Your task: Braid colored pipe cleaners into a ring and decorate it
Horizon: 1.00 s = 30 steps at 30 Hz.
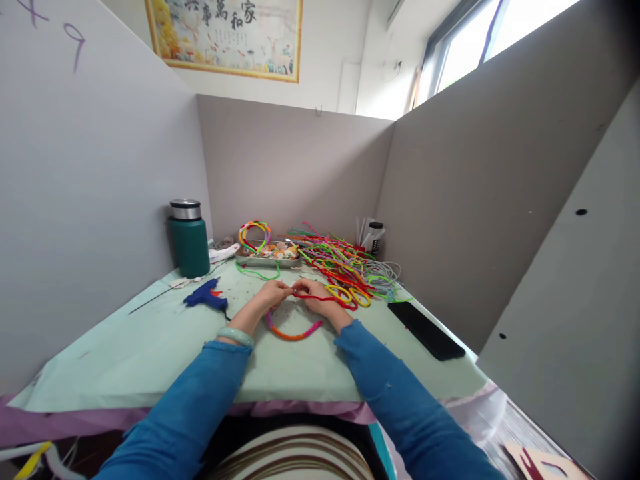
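Note:
A curved hoop wrapped in orange, purple and pink fuzzy stems hangs down toward me from between my hands. My left hand, with a pale bangle at the wrist, is closed on the hoop's upper left part. Fingers of my right hand are pinched on a red pipe cleaner, whose loose tail trails right across the back of the hand. The fingertips of both hands nearly meet, and they hide the spot where the red stem joins the hoop.
Left stand a green bottle and a blue glue gun. Behind are a metal tray with small pieces, a multicoloured ring and a heap of pipe cleaners. A black phone lies right. Grey partitions enclose the table.

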Motion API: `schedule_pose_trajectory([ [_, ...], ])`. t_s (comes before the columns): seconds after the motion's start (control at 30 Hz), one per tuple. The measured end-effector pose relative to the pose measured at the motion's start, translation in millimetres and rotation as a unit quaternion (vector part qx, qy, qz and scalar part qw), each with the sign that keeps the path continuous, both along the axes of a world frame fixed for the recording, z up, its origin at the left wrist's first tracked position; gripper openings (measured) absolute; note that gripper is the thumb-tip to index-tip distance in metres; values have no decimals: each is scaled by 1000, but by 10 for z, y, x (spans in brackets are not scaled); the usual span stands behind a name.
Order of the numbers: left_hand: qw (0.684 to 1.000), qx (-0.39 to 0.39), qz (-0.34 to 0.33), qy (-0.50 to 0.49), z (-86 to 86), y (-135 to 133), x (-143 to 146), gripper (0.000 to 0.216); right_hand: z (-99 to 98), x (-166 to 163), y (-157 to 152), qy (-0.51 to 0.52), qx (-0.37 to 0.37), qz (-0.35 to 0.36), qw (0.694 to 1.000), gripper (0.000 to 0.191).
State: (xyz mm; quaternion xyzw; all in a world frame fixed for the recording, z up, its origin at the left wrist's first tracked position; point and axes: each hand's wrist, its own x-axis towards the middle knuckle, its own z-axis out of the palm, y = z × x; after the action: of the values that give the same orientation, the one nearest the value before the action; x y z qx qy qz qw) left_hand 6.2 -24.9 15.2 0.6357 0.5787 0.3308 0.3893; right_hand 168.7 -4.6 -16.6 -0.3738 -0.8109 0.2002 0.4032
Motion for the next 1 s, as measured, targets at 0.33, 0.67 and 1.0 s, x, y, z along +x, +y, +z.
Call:
schedule_pose_trajectory([
  [0.33,1000,11,-4,19,-10,14,-5,15,7,1,-11,7,-3,-14,1000,17],
  [0.67,1000,12,5,23,28,-30,8,25,29,9,-16,-1,-8,-24,1000,18],
  [1.0,1000,11,0,-24,14,-16,-8,28,113,76,6,-57,29,-66,996,27],
])
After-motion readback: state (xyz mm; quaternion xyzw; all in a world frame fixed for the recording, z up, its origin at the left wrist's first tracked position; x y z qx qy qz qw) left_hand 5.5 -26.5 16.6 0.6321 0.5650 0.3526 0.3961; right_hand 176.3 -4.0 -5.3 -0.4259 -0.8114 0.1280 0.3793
